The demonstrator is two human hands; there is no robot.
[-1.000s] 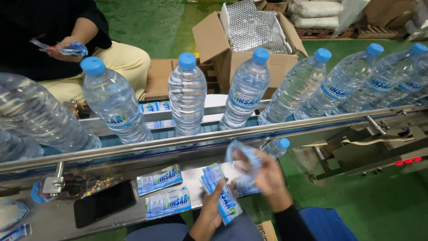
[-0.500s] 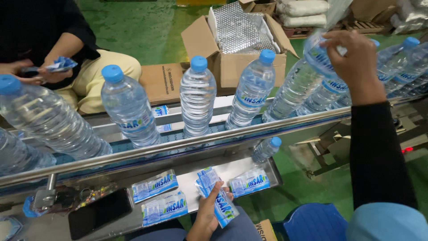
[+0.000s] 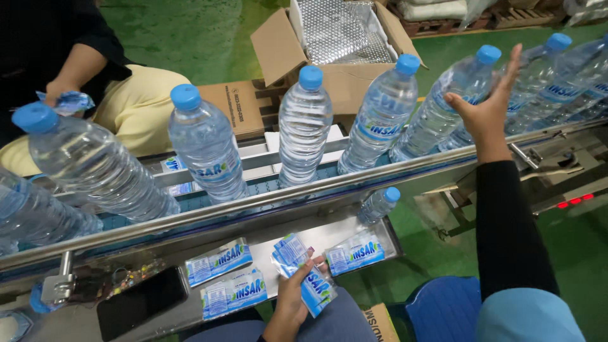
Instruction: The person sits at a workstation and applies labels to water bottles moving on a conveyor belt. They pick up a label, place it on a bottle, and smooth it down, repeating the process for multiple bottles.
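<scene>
My left hand [image 3: 292, 299] rests low on the steel shelf [image 3: 329, 231], gripping a stack of blue label sleeves [image 3: 311, 284]. My right hand [image 3: 486, 106] is raised at the conveyor, fingers spread and upright, palm against the side of a clear water bottle with a blue cap [image 3: 443, 107] that carries a label. Several more capped bottles stand in a row on the belt, among them one with no label [image 3: 305, 123] in the middle and labelled ones on either side [image 3: 206, 145].
Another person sits across the belt at top left, a hand [image 3: 63, 95] holding a label sleeve. Open cardboard box [image 3: 342, 38] behind the belt. More label piles [image 3: 218, 261], a black phone [image 3: 140, 303] and a small bottle [image 3: 379, 204] lie on or by the shelf.
My right hand rose from the label piles with a sleeve, reached over the bottle top, and now lies open against that bottle's side. The left hand stayed on its stack.
</scene>
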